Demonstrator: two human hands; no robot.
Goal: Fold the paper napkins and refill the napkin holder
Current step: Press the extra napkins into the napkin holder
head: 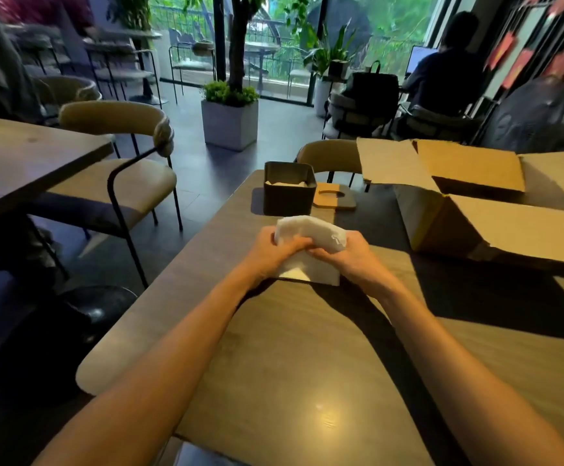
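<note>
A thick stack of white paper napkins (pixel 309 232) is bent over into a fold above the wooden table (pixel 300 348). My left hand (pixel 273 248) grips its left side, and my right hand (pixel 351 252) grips its right side, fingers curled under the fold. The stack's lower edge (pixel 321 275) rests on the table. Behind it stands a dark square napkin holder (pixel 289 196), open at the top, with some white napkins low inside.
The holder's wood-and-grey lid (pixel 336 196) lies right of it. An open cardboard box (pixel 475 203) fills the table's right side. Chairs (pixel 122 156) and another table (pixel 21 159) stand left; a planter (pixel 230 122) and a seated person (pixel 442 72) are beyond.
</note>
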